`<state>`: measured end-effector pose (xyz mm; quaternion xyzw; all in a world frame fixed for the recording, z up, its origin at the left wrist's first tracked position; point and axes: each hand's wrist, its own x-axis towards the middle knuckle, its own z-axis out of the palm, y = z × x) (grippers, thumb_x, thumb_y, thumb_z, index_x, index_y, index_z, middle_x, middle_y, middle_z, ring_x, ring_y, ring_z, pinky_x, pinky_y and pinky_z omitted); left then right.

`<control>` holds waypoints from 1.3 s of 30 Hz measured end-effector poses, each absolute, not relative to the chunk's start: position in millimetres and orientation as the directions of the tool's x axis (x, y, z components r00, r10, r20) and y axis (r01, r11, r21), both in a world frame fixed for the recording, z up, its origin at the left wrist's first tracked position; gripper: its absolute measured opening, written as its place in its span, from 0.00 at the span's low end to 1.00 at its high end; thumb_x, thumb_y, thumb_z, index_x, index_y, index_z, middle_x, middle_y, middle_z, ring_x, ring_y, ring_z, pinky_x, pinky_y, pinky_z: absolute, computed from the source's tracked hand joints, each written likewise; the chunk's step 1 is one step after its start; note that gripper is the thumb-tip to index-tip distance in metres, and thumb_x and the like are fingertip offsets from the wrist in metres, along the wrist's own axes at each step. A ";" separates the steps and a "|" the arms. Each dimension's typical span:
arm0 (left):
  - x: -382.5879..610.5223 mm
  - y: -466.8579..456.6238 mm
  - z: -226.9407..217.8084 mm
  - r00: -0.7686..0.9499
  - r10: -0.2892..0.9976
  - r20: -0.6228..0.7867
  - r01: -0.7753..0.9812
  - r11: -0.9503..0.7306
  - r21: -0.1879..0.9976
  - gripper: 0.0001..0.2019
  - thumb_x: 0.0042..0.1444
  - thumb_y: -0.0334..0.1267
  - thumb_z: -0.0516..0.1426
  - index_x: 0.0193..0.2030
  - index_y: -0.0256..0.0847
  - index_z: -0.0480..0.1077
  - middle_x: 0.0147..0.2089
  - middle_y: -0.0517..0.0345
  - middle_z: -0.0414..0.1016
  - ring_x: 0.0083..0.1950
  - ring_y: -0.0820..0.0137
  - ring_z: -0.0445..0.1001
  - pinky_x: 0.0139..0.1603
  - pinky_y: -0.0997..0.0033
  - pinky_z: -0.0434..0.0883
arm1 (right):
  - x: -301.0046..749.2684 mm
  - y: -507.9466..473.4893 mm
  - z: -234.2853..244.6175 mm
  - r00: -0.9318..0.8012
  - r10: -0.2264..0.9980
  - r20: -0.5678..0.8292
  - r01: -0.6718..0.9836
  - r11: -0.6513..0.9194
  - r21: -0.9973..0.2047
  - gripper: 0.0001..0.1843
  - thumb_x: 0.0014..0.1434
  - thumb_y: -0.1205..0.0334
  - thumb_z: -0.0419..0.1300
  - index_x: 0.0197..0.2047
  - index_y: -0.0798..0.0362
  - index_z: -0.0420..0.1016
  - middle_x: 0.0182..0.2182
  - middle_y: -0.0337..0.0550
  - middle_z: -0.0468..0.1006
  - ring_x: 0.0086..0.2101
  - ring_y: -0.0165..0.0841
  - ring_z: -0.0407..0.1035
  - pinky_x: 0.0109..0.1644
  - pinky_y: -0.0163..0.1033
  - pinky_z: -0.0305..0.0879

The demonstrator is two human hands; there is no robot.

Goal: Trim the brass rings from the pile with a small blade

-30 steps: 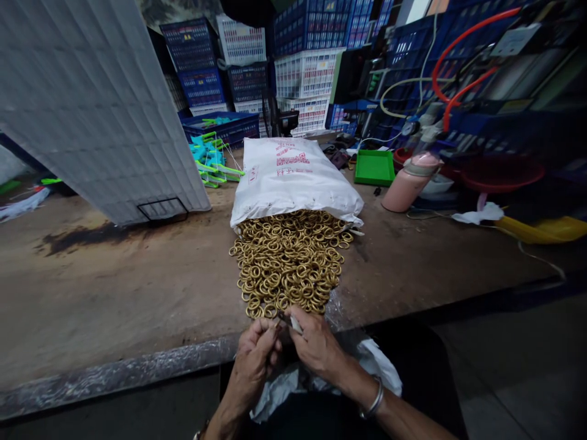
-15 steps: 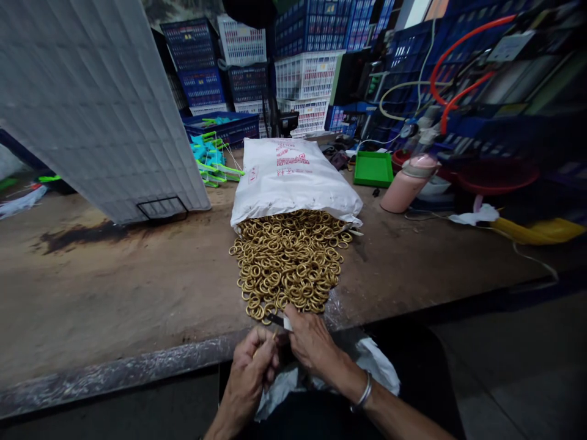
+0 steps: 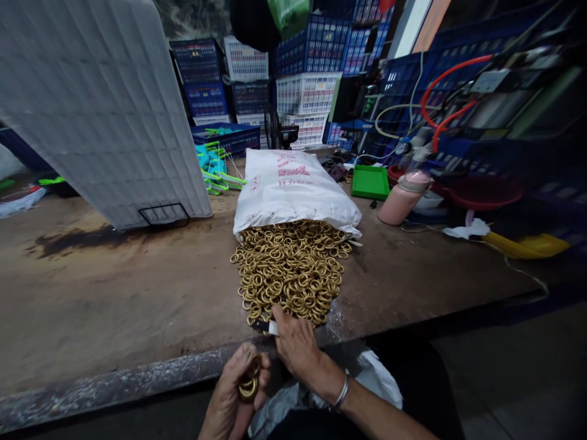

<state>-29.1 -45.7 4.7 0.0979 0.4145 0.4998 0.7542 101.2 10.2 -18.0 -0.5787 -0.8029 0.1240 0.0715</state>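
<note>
A heap of brass-coloured rings spills from the mouth of a white printed sack onto the table. Curled in front of the table edge, my left hand holds several of these rings in its fingers. My right hand, a metal bangle on its wrist, is at the near edge of the heap. It grips a slim black-and-white tool that points left; its exact kind is unclear. The fingertips of my right hand are partly hidden from view.
A tall ribbed grey-white panel stands on the left of the table. Green and blue plastic pieces lie behind it. To the right are a green tray, a pink bottle and a yellow item. Stacked crates fill the back.
My left hand has moved down and left and turned, showing the rings in it. My right hand has shifted slightly left with the tool. The view has tilted up a little.
</note>
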 end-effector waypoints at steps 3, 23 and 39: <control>-31.1 -42.4 3.2 0.193 0.835 -0.515 -0.732 0.472 0.491 0.09 0.42 0.36 0.62 0.30 0.39 0.67 0.27 0.58 0.69 0.23 0.78 0.64 0.20 0.81 0.58 | 99.8 8.4 -21.4 -0.316 0.949 -0.006 0.920 0.305 -0.247 0.26 0.53 0.72 0.49 0.55 0.56 0.52 0.36 0.48 0.73 0.34 0.37 0.67 0.36 0.39 0.53; -31.1 -28.5 -1.3 0.051 0.872 -0.487 -0.668 0.392 0.633 0.13 0.42 0.42 0.63 0.25 0.37 0.63 0.21 0.65 0.62 0.19 0.81 0.59 0.16 0.83 0.52 | 103.7 20.9 -10.2 -0.220 0.976 0.006 0.880 0.201 -0.430 0.13 0.49 0.74 0.48 0.38 0.53 0.63 0.27 0.41 0.73 0.28 0.31 0.66 0.30 0.33 0.49; -5.8 -9.4 8.4 -0.084 0.963 -0.256 -0.121 0.246 0.962 0.14 0.47 0.46 0.57 0.23 0.36 0.66 0.17 0.66 0.60 0.19 0.80 0.55 0.20 0.80 0.55 | 119.5 13.3 9.3 -0.280 0.959 -0.045 0.343 0.056 -0.938 0.11 0.59 0.58 0.45 0.28 0.53 0.60 0.19 0.32 0.62 0.23 0.26 0.58 0.29 0.30 0.55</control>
